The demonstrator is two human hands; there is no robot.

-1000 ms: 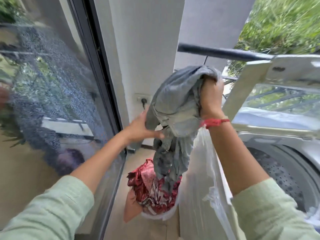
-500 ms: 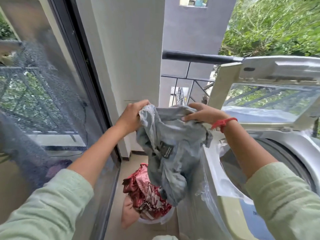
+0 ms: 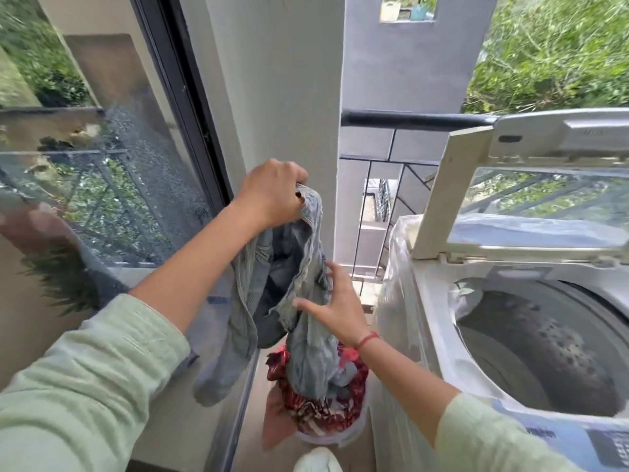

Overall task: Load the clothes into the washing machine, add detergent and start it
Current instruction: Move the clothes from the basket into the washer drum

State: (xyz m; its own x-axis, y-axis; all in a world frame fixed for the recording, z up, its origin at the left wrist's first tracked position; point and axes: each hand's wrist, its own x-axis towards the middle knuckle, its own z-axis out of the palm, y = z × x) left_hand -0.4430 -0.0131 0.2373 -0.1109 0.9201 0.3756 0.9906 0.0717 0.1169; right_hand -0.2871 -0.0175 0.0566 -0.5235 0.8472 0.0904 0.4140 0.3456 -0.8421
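The left hand gripped the top of the hanging grey-blue denim garment, while the right hand, fingers spread, touched its lower folds beside the open white top-loading washing machine.

The floor bears a clothes-filled bucket beside the washing machine

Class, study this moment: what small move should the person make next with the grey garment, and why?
Probably swing the grey garment rightward over the open drum and release it. The left hand grips its top, the right hand touches it with straight fingers, and the lid stands raised.
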